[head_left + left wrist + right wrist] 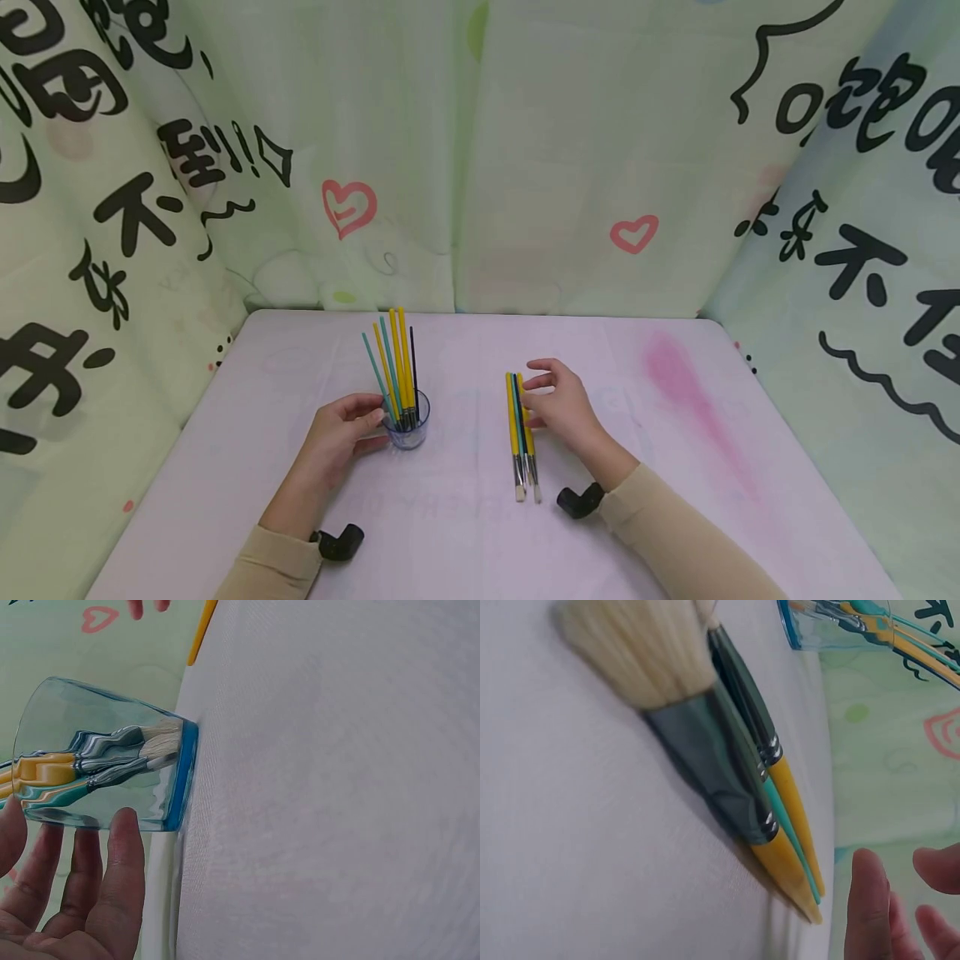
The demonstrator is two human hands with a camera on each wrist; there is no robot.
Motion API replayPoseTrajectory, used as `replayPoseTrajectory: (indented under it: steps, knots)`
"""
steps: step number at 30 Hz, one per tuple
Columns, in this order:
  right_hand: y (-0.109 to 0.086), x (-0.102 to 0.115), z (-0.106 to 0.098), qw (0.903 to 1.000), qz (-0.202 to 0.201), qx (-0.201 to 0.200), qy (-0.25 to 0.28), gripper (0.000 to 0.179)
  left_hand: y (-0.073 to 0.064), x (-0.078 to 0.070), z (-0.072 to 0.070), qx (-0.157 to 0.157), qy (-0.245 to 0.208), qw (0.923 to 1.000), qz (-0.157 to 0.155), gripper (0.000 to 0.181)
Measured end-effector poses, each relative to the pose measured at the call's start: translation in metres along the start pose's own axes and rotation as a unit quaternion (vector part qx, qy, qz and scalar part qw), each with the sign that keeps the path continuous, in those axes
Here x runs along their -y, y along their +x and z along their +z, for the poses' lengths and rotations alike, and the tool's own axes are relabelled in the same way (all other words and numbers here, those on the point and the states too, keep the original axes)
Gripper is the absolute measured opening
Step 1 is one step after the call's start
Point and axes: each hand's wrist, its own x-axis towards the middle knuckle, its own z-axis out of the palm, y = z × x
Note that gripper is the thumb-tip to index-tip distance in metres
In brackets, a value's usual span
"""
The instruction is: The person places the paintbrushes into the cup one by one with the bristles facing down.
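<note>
A clear bluish cup (408, 435) stands on the table with several paintbrushes (401, 367) in it, yellow, teal and dark handles up. In the left wrist view their bristles (162, 739) rest at the base of the cup. My left hand (348, 433) holds the cup from its left side, fingers and thumb around the wall. To the right, a few more paintbrushes (521, 437) lie side by side on the table, bristles toward me. Over their handle ends hovers my right hand (561, 404), fingers apart and loosely bent. The right wrist view shows nothing between its fingers (868, 907).
The table (450, 533) has a pale cloth with a pink stain (690, 400) on its right part. Pale green curtains (525, 167) with black writing and red hearts hang behind and on both sides. Dark wrist cameras (581, 502) sit at both sleeve cuffs.
</note>
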Motion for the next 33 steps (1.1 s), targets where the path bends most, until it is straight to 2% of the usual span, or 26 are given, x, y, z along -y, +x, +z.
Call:
replayPoseTrajectory:
  steps: [10,20,33]
  knots:
    - [0.0006,-0.0033,-0.0052,0.9992,0.033,0.001,-0.023,0.056,0.0,0.0005,-0.0003,0.0,-0.002,1.0,0.0,0.036]
    - [0.0036,-0.0086,-0.0057,0.9967,0.065,0.021,-0.043,0.056,0.0004,0.0009,0.0003,-0.003,0.004,1.0,-0.003,0.036]
    - [0.0093,-0.0074,-0.0011,0.9911,0.069,0.029,-0.11,0.056,-0.0021,-0.0011,0.0004,0.002,0.004,1.0,0.0,0.037]
